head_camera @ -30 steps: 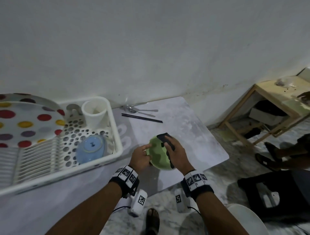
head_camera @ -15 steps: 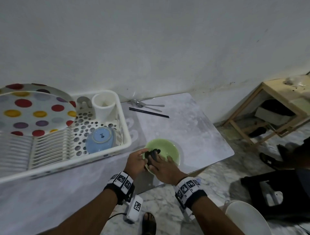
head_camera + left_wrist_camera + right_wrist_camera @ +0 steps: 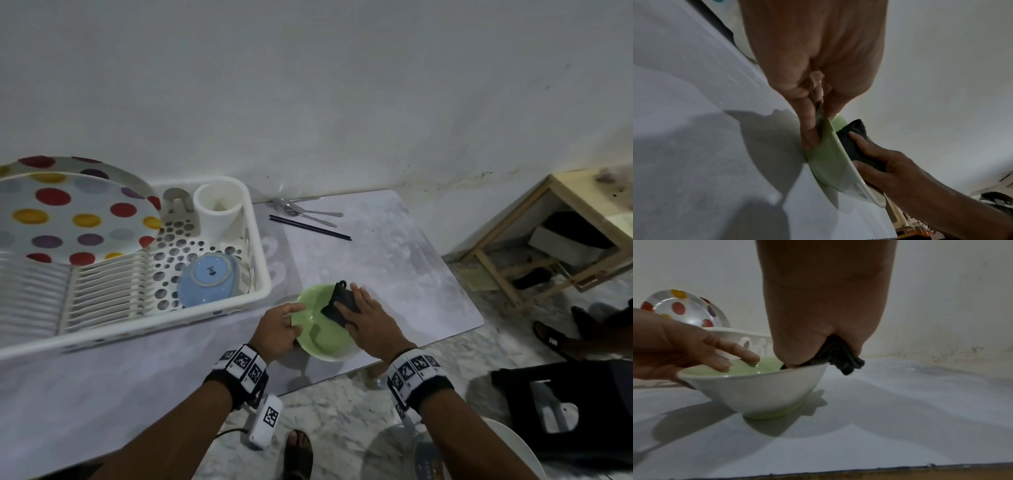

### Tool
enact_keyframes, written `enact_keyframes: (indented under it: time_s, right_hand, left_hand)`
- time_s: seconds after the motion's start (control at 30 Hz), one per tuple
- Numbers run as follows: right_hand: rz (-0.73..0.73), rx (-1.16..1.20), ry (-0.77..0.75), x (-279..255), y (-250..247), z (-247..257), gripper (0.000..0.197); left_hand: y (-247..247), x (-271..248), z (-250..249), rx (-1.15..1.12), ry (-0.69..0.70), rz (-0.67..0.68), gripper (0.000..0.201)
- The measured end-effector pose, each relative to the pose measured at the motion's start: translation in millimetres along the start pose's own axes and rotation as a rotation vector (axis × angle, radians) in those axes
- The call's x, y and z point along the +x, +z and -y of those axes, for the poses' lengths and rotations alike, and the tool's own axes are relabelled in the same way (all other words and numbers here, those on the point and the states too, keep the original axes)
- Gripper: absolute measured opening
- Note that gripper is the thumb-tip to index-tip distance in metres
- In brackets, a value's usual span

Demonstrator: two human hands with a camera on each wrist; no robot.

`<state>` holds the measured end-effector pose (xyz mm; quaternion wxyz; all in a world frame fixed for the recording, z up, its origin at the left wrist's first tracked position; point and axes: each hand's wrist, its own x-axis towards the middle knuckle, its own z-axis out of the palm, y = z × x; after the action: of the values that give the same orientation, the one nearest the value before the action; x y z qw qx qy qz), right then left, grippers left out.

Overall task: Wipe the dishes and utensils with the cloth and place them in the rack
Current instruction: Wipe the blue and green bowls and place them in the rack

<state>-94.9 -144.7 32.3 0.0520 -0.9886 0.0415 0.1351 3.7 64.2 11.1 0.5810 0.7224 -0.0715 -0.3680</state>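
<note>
A pale green bowl (image 3: 318, 329) stands upright on the grey table near its front edge. My left hand (image 3: 287, 323) grips its left rim, thumb inside and fingers underneath; the pinch shows closely in the left wrist view (image 3: 816, 123). My right hand (image 3: 361, 310) holds a dark cloth (image 3: 340, 303) and presses it against the bowl's inner far-right side. In the right wrist view the cloth (image 3: 845, 361) bunches out over the bowl (image 3: 760, 386) rim under my palm. The white dish rack (image 3: 262, 274) sits just left of the bowl.
The rack holds two polka-dot plates (image 3: 68, 219), an upturned blue bowl (image 3: 209, 281) and a white cup (image 3: 219, 209). Metal spoons (image 3: 311, 214) and black chopsticks (image 3: 310, 226) lie at the table's back. A wooden stool (image 3: 513, 240) and a black stool (image 3: 565, 411) stand on the floor to the right.
One second ago the bowl was tilted with the cloth on its outside. It now stands upright, and the cloth has moved across the inside from the left to the far right.
</note>
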Motion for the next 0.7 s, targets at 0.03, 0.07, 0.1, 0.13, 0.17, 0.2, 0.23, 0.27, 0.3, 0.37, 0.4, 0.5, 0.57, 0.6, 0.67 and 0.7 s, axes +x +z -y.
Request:
enact_keyframes:
  time_s: [0.03,0.07,0.1,0.13,0.17,0.2,0.23,0.27,0.3,0.37,0.4,0.5,0.57,0.6,0.67,0.7]
  right_hand:
    - [-0.026,0.032,0.016,4,2,-3,0.053]
    - [-0.052,0.06,0.037,8,2,-5,0.055]
    - [-0.075,0.09,0.052,13,3,-7,0.058]
    - [-0.081,0.118,0.057,17,3,-8,0.06]
    - [-0.088,0.137,0.052,22,3,-9,0.061]
    - [-0.091,0.143,0.049,27,3,-10,0.062]
    - [-0.097,0.146,0.044,31,3,-11,0.063]
    - [-0.1,0.15,0.035,35,1,-11,0.063]
    - [-0.105,0.151,0.021,40,0,-12,0.063]
    - [-0.091,0.123,-0.015,50,-4,-12,0.062]
    - [-0.077,0.107,-0.037,54,-7,-11,0.061]
    - [-0.049,0.078,-0.104,69,-17,-8,0.06]
    - [-0.022,0.059,-0.161,79,-24,-1,0.059]
    - [-0.001,0.046,-0.192,84,-26,4,0.059]
    - [0.037,0.021,-0.257,93,-31,17,0.059]
    - [0.054,0.016,-0.29,97,-32,23,0.059]
  left_hand:
    - [-1,0,0,0.001,-0.001,0.013,0.042]
    - [-2,1,0,-0.001,-0.009,0.021,0.042]
    - [-2,1,0,-0.002,-0.009,0.029,0.041]
    - [-2,0,-1,-0.002,-0.011,0.032,0.04]
    - [-2,1,-1,-0.002,-0.008,0.034,0.039]
    - [-2,1,-2,-0.003,-0.007,0.034,0.039]
    - [-2,1,-1,0.0,-0.012,0.037,0.039]
    - [-2,1,-1,-0.006,-0.018,0.039,0.039]
    - [-2,2,0,-0.007,-0.016,0.038,0.039]
    - [-3,2,-2,0.004,-0.007,0.043,0.04]
    - [-4,1,-2,0.011,-0.006,0.042,0.039]
    - [-3,2,-1,0.016,-0.018,0.055,0.034]
    - [-2,4,-1,0.037,-0.001,0.059,0.033]
    - [-2,4,0,0.051,0.019,0.06,0.032]
    - [-3,4,1,0.101,0.042,0.057,0.032]
    - [-4,4,1,0.139,0.049,0.051,0.033]
